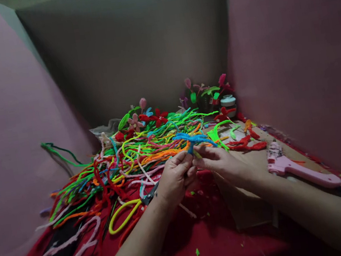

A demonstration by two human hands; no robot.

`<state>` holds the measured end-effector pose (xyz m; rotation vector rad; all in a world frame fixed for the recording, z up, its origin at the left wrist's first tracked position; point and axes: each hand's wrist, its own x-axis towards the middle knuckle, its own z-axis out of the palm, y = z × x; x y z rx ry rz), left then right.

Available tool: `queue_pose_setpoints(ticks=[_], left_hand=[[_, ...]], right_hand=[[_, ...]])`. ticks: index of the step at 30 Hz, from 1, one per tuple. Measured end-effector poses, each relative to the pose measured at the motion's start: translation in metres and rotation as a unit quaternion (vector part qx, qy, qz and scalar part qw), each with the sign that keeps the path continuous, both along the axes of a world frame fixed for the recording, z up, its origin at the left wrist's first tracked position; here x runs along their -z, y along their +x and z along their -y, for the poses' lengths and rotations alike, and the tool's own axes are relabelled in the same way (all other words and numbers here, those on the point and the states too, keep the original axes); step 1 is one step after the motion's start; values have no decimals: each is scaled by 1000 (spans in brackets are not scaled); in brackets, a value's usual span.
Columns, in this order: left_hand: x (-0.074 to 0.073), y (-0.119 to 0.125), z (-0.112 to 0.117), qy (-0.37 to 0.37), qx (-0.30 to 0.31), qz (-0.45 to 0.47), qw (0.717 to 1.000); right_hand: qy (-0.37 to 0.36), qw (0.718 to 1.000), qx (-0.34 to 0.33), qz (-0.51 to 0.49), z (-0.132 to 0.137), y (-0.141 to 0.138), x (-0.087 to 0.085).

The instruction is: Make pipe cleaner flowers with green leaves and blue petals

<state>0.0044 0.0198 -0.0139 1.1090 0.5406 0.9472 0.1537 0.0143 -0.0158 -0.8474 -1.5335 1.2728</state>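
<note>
Both hands meet over the front of the table around a blue pipe-cleaner flower [196, 138] with long, spreading petals. My left hand [179, 173] is closed, its thumb and fingers pinching the flower's narrow base from the left. Against the same base, the fingers of my right hand [218, 161] are pressed together from the right. A short yellowish piece shows between the hands, partly hidden by the fingers. Just left of my left wrist lie scissors with yellow handles [124, 218], partly covered by the hand.
A large heap of coloured pipe cleaners [148, 148] spreads at the left and middle. Finished flowers [159, 117] stand behind it. To the right, a pink glue gun [298, 167] rests on cardboard [248, 160]; a white-lidded jar [228, 101] is farther back. Pink walls flank both sides.
</note>
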Motion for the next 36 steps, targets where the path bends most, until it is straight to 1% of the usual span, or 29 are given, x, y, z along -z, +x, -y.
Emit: queue_pose_setpoints(ticks=[2,3,4,5,7,9,10,12,13,15,17,18,20,22,25,27,28,30,32,34,36], left_hand=[[-1,-1,-1,6,-12,-9,1000],[-2,-1,-2,6,-18,-13,1000],[-3,-1,-2,5,-22,-16,1000],[-4,-2,-2,4,-25,-18,1000],[-6,-2,-2,4,-23,-21,1000],[-6,-1,-2,8,-17,-25,1000],[-6,-1,-2,11,-15,-26,999],[-5,-1,-3,14,-12,-29,999],[-4,0,-3,14,-11,-29,999],[-3,0,-3,15,-13,-29,999],[-3,1,-2,15,-19,-29,999],[-4,1,-2,15,-23,-29,999],[-4,0,-2,14,-32,-27,999],[-5,0,-2,11,-35,-25,999],[-4,1,-3,8,-31,-29,999],[-3,1,-3,6,-29,-31,999],[-3,1,-3,5,-30,-30,999],[-2,1,-3,5,-31,-27,999],[-2,0,-3,8,-31,-17,999],[-3,-1,-2,13,-29,-7,999],[-4,-2,-2,14,-28,-3,999]], right_hand=[[16,995,7,97,14,13,-7],[32,988,31,146,24,23,-10],[47,976,71,200,36,36,-12],[65,957,129,253,48,50,-12],[126,901,198,365,72,85,-7],[178,836,271,443,90,122,6],[187,804,292,482,96,139,14],[192,755,332,531,101,168,33],[189,742,340,547,102,178,42],[198,731,341,557,100,190,58],[216,724,344,557,97,193,66],[222,721,345,558,96,193,68],[222,715,343,568,97,192,65],[213,704,341,585,96,189,54],[215,688,325,612,83,174,26],[222,680,269,645,61,159,6],[210,664,250,673,46,152,-2],[135,618,218,743,14,139,-14],[108,613,194,759,-15,132,-17],[103,620,165,760,-38,130,-15],[114,633,142,752,-53,130,-10]])
